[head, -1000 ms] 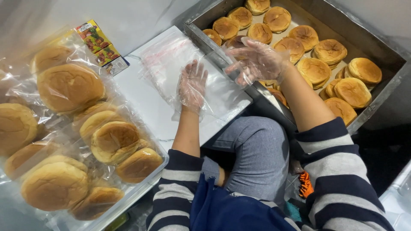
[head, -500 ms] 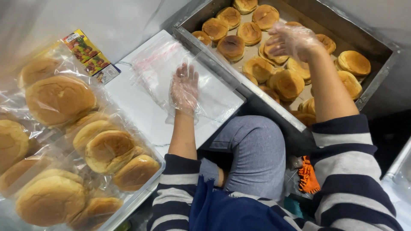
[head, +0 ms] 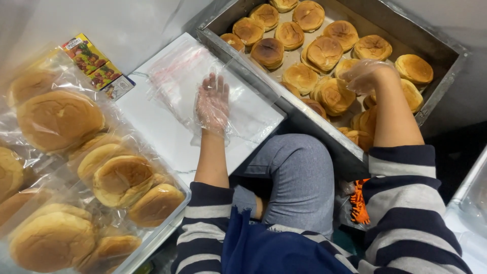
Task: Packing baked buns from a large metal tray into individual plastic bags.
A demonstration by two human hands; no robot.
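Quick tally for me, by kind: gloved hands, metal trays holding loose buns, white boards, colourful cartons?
Clear-gloved hands: 2 (left hand, right hand)
Deep grey metal tray of loose brown buns: 1
Flat white board: 1
Small colourful printed carton: 1
Total: 5

Bagged buns (head: 76,167) left, empty bags (head: 203,86) centre on board (head: 152,127), bun tray (head: 436,96) right
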